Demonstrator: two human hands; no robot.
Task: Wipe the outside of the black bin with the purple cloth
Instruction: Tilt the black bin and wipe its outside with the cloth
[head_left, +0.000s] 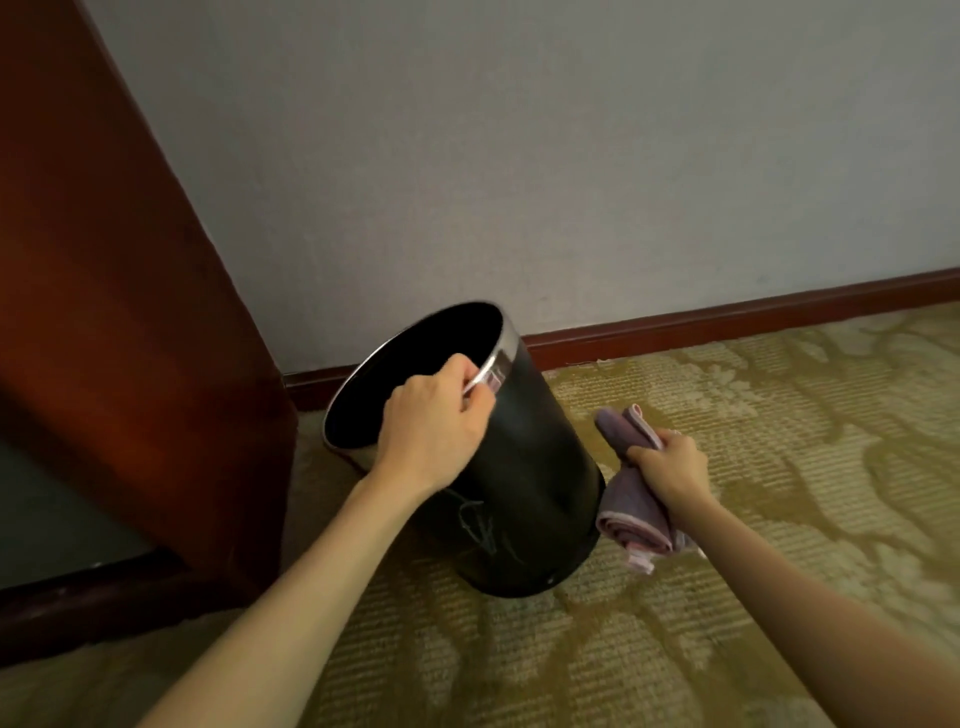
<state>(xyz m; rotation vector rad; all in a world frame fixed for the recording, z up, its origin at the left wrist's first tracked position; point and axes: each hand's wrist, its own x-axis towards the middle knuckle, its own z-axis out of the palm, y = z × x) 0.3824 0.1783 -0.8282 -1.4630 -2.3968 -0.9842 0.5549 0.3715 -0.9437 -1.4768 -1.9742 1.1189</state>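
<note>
The black bin (530, 467), round with a silver rim, stands on the carpet tilted toward the left, its dark opening facing up and left. My left hand (434, 426) grips the rim on the near side, fingers curled over the silver band. My right hand (670, 473) is shut on the folded purple cloth (631, 506), which hangs beside the bin's lower right wall and touches or nearly touches it. A pale scratch mark shows on the bin's front wall.
A dark red-brown wooden cabinet (119, 332) stands close to the bin's left. The grey wall (519, 156) with a wooden skirting board (727, 319) runs behind. Patterned yellow-green carpet (779, 597) covers the floor to the right and front.
</note>
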